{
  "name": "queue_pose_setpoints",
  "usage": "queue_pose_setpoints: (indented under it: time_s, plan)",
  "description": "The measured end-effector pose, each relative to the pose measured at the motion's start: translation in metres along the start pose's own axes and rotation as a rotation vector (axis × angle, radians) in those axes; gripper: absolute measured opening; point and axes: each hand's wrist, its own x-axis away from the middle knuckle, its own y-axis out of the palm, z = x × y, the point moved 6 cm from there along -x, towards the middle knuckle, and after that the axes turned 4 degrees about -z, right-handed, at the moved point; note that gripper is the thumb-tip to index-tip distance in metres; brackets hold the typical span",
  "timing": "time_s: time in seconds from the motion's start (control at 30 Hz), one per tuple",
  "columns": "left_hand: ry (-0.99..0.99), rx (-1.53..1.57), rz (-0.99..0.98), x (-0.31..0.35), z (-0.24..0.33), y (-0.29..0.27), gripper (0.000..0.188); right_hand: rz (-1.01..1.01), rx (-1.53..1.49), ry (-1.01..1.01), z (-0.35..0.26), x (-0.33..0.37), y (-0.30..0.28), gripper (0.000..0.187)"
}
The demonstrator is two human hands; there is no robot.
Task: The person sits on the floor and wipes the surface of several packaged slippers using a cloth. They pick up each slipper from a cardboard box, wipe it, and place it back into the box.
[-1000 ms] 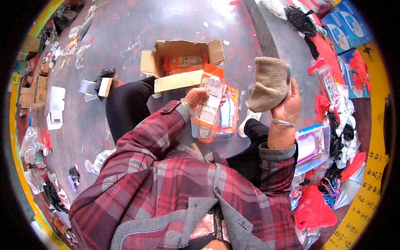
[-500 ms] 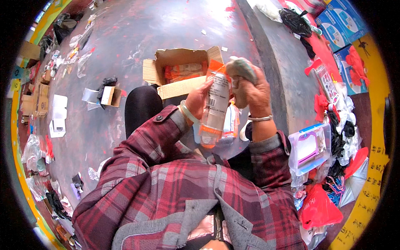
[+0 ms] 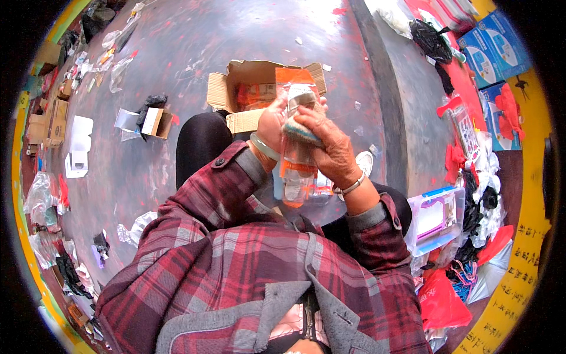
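Observation:
A flat clear plastic packet with orange ends (image 3: 295, 75) is held up in front of me. My left hand (image 3: 271, 125) grips it along its left side, fingers partly hidden behind it. My right hand (image 3: 333, 147) is closed round a folded greyish-teal cloth pad (image 3: 302, 131), which lies against the packet's face. Just beyond my hands stands an open cardboard box (image 3: 242, 123) with orange packets (image 3: 254, 96) inside. More clear and orange packaging (image 3: 295, 193) shows below my hands, close to my lap.
A small open carton (image 3: 158, 123) and a white box (image 3: 78, 144) lie on the floor at left. At right are a clear plastic case (image 3: 436, 221) with a blue edge, a red plastic bag (image 3: 445, 301) and piled bags. Plastic scraps are strewn along the left side.
My right hand has brought the cloth pad from beside the packet down onto its face. The packet's printed side is now mostly covered by my hand and the pad.

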Motion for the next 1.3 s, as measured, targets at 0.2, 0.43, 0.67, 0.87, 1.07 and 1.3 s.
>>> queue_pose_setpoints:
  time_s: [0.2,0.43,0.67,0.87,1.07,1.3]
  plan:
    - [0.107,0.003,-0.091,0.000,0.028,0.005,0.059,-0.071,-0.050,-0.092,-0.027,0.005,0.004,0.046]
    - [0.317,-0.029,-0.049,0.003,0.060,0.015,0.059,-0.344,-0.086,-0.140,-0.036,0.019,0.011,0.047]
    - [0.421,0.062,-0.082,0.004,0.073,0.022,0.059,-0.393,-0.416,0.438,0.004,0.039,0.019,0.031]
    - [0.392,0.007,-0.105,0.003,0.054,0.031,0.059,0.019,-1.097,0.793,0.037,0.046,0.044,0.035]
    - [0.381,-0.010,0.035,-0.008,0.049,0.005,0.056,0.256,-0.966,0.712,0.038,0.039,0.014,0.022]
    - [0.297,-0.252,0.272,0.000,0.025,-0.015,0.079,0.319,0.474,0.347,0.015,0.028,-0.027,0.024]
